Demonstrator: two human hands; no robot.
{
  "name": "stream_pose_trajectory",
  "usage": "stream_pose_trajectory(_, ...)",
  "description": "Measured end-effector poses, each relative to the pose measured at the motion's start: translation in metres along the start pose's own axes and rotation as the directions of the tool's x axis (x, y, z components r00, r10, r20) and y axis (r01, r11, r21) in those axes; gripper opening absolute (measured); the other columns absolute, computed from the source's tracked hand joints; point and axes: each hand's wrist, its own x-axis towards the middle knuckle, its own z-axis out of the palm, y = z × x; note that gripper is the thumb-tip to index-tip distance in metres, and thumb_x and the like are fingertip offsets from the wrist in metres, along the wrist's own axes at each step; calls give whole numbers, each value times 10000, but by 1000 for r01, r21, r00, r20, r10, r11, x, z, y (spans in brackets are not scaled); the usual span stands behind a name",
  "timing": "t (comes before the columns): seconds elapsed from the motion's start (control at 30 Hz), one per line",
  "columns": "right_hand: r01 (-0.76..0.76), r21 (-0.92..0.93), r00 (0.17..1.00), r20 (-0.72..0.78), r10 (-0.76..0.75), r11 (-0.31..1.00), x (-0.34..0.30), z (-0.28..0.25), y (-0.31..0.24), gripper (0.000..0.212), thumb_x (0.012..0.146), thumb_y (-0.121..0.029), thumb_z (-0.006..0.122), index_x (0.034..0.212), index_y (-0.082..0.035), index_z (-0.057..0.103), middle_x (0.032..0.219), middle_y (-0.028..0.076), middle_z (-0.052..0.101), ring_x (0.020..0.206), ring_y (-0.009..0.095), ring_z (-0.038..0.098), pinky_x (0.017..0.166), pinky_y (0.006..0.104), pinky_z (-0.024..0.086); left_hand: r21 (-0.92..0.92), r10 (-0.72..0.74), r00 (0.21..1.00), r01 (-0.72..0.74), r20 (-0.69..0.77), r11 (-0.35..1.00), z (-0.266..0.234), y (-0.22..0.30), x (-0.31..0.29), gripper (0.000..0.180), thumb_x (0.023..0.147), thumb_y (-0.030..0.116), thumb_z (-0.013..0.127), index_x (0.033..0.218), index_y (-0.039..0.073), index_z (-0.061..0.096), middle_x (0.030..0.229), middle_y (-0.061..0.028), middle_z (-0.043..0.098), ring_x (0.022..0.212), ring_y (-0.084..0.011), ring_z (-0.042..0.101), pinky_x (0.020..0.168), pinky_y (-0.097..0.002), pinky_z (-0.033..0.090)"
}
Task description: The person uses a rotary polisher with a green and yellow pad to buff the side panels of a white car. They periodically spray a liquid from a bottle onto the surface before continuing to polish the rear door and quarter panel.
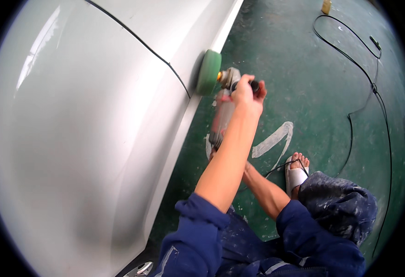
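A polisher [222,117] with a thick green foam pad [209,73] is held on its side against the lower flank of a silver car [87,134]. The pad's face meets the panel just right of the dark door gap. My left hand [248,94] is closed around the black side handle [255,86] near the machine's head. Behind my left forearm, my right hand [212,153] grips the rear end of the polisher body. Only a little of that hand shows. The red and grey body looks smeared by motion.
Across the green floor [322,111] at right runs a black cable [387,134] in loops. Far back stands a small yellowish container [326,6]. A white painted mark [274,139] lies near my sandalled foot [297,173]. A wheel [140,269] shows at the bottom.
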Motion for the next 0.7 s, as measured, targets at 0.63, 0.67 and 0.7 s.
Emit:
stream_pose_trajectory(0.63, 205, -285, 970, -73, -234, 936, -2, 43, -41, 335, 626, 172, 665, 924, 19, 660, 766, 93, 670, 659, 228, 671, 595, 353, 556, -69, -81, 959, 103, 273, 992, 0, 43, -54, 129, 873, 67, 644, 885, 60, 515, 695, -54, 552, 591, -165, 554, 534, -286, 461)
stream_pose_trajectory(0.67, 196, -318, 971, -66, -228, 927, -1, 46, -46, 309, 623, 170, 662, 893, 21, 664, 757, 92, 667, 649, 228, 664, 590, 349, 547, -105, -96, 953, 131, 287, 986, 9, 47, -52, 136, 870, 67, 649, 902, 65, 517, 704, -49, 559, 607, -159, 578, 548, -278, 468)
stream_pose_trajectory(0.7, 189, -345, 971, -71, -227, 919, -1, 46, -53, 282, 621, 169, 658, 863, 23, 667, 748, 92, 664, 639, 228, 656, 586, 345, 539, -106, -101, 954, 136, 281, 985, 13, 47, -52, 129, 876, 66, 643, 899, 63, 516, 703, -47, 551, 606, -154, 566, 547, -278, 465)
